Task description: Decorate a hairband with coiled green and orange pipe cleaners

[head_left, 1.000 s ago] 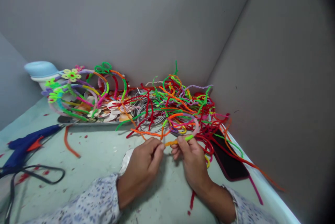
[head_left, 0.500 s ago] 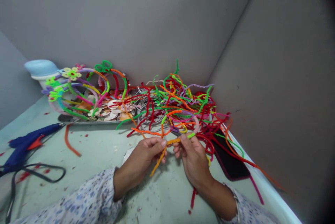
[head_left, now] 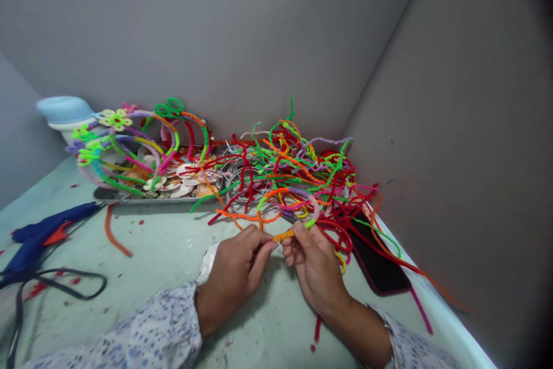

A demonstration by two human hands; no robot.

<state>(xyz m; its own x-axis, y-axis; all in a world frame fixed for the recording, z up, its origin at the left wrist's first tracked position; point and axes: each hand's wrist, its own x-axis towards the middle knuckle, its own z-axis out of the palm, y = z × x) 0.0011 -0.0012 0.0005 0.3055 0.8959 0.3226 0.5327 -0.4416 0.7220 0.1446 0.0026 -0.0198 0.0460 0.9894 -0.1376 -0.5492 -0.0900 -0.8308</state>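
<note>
Between my hands is a headband (head_left: 298, 191) wrapped in orange, green, purple and pale pink pipe cleaner, its arch pointing away from me. A yellow-orange pipe cleaner (head_left: 284, 235) is coiled around the end nearest me. My right hand (head_left: 318, 268) is closed around that end, thumb on top, just beside a bright green section. My left hand (head_left: 239, 268) pinches the yellow-orange pipe cleaner between thumb and fingers, its back turned up. The strand's loose tail is hidden behind the left hand.
Tangled pipe cleaners (head_left: 302, 156) and coiled wire (head_left: 246, 185) lie ahead. Finished headbands (head_left: 173, 127) stand in a metal tray (head_left: 159, 201) of shells (head_left: 181, 185). A blue glue gun (head_left: 47, 231) with its cord is at left, a phone (head_left: 380, 268) at right beside the wall.
My left hand has rolled over, and the yellow-orange tail that hung below its fingers no longer shows. The headband's arch has shifted slightly left; my right hand keeps its grip.
</note>
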